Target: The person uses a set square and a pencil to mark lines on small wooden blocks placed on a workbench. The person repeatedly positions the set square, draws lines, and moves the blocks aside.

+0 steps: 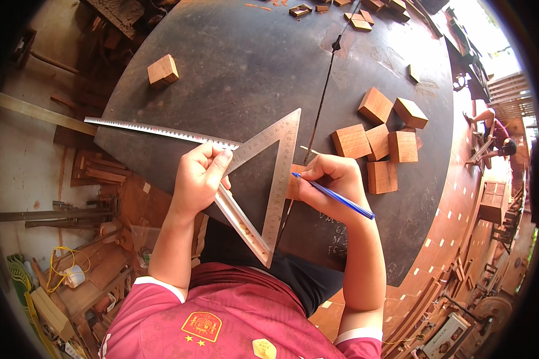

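1. Wood block (pixel 293 186): sat on the table across its seam, in front of the person, btwn the triangle's R edge & the R hand, partly hidden by the fingers.
2. Triangle (pixel 275 191): metal, w/ an open middle & thick bar on one side; its long R edge ran just beside the block. Couldn't tell if they overlapped.
3. L hand (pixel 202 175): thumb & fingers closed on the triangle's L corner.
4. R hand (pixel 335 185): fingers pinched round a blue pen (pixel 344 199), tip at the block's top. Couldn't tell if tip touched.
5. Steel ruler (pixel 156 129): lay out to the L from nr the L hand, past the table edge; contact w/ fingers unclear.
6. Loose blocks (pixel 375 106): grouped to the R, beyond R hand; a lone block (pixel 163 70) sat far L.
7. Table (pixel 215 72): dark, w/ small offcuts (pixel 360 21) at the far end.
8. Co-worker (pixel 498 131): bent over, well off to the R.
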